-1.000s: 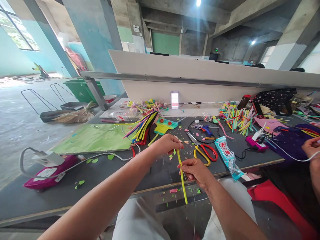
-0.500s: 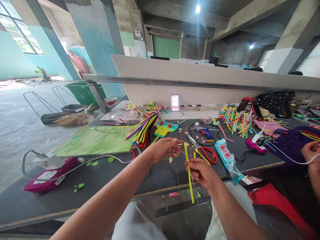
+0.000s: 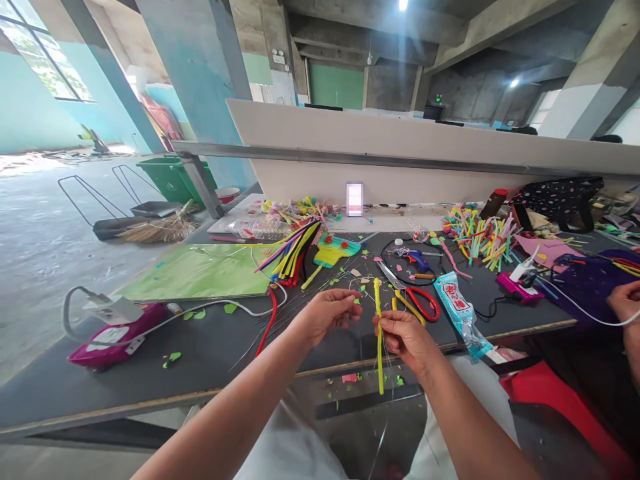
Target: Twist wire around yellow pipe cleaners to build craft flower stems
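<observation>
My right hand (image 3: 405, 339) is closed around a yellow pipe cleaner (image 3: 378, 360) and holds it nearly upright above the front edge of the dark table (image 3: 215, 350). Just left of it, my left hand (image 3: 327, 312) is pinched on something thin, seemingly fine wire, too small to name. The two hands are a short gap apart. Scissors with red and yellow handles (image 3: 413, 300) lie on the table just beyond my right hand.
A bundle of coloured pipe cleaners (image 3: 295, 252), a green sheet (image 3: 200, 273), a magenta device (image 3: 117, 333) with a white cable, a blue glue gun (image 3: 413, 257) and a packet (image 3: 460, 310) lie on the table. Another person's hand (image 3: 627, 303) shows at the right edge.
My right hand has raised the yellow pipe cleaner more upright. My left hand let go of its top end and now pinches just beside it.
</observation>
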Motion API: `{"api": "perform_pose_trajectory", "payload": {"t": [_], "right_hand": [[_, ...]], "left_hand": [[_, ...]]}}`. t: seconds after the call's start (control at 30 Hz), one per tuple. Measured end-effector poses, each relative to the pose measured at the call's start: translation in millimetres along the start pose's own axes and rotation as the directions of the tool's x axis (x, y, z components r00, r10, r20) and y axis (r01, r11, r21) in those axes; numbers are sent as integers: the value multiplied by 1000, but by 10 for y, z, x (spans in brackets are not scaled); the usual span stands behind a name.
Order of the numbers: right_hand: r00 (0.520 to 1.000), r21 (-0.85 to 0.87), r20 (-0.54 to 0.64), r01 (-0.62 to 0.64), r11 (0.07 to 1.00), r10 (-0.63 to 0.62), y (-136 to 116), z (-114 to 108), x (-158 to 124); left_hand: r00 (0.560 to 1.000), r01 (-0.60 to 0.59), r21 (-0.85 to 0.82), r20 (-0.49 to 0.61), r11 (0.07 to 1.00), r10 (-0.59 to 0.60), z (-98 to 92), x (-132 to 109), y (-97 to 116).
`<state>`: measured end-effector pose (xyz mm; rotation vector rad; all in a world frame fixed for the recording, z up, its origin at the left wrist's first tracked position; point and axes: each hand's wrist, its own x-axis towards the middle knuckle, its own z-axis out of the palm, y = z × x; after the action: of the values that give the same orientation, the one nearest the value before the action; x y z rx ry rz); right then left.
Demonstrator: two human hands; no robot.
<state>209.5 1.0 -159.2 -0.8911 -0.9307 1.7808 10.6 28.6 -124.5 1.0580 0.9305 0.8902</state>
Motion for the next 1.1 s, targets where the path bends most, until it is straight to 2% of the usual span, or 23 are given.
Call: {"api": "perform_pose_trajectory", "payload": {"t": [0.17,0.23,0.27,0.3,0.37,0.4,0.43,0.5,0.57,0.67,0.77,0.93,1.03,1.1], "right_hand": [[1000,7,3,9,1000,-9,14,14,3],[1000,14,-6,11,1000,-11,19,24,1],[1000,19,-10,15,1000,-15,22,29,-1],[1000,25,-15,19,1000,-19,26,35,-2],[999,34,-22,31,999,-30,38,45,-1],[999,34,-21,36,999,-36,43,51,0],[999,33,-19,39,999,-39,49,57,2],[999,35,-17,42,998,-42,56,68,3],[998,56,-33,46,997,-45,59,79,-1],[997,99,-67,53,994,-47,59,94,-16],[995,127,-96,50,991,-38,62,103,-33],[998,97,-51,26,995,-21,79,84,-36],[1000,43,-29,12,999,-10,93,73,-22],[999,22,-46,14,1000,-13,100,74,-11]], "left_hand": [[998,32,-63,61,997,-28,26,-93,-128],[1000,-10,-47,-12,999,9,43,-115,-178],[993,-68,7,-99,998,68,57,-130,-204],[966,-141,101,-204,985,159,76,-151,-232],[853,-256,361,-352,897,385,138,-210,-288],[805,-280,474,-358,835,473,181,-244,-316],[798,-286,545,-320,788,511,233,-277,-343],[854,-278,556,-230,783,466,348,-321,-396],[896,-263,482,-201,836,397,456,-322,-443],[910,-253,349,-230,902,344,557,-264,-497],[942,-188,274,-220,943,252,591,-220,-507],[981,-56,264,-165,963,102,596,-262,-419],[986,-30,247,-149,969,69,587,-286,-378],[981,-26,240,-182,971,71,571,-285,-374]]}}
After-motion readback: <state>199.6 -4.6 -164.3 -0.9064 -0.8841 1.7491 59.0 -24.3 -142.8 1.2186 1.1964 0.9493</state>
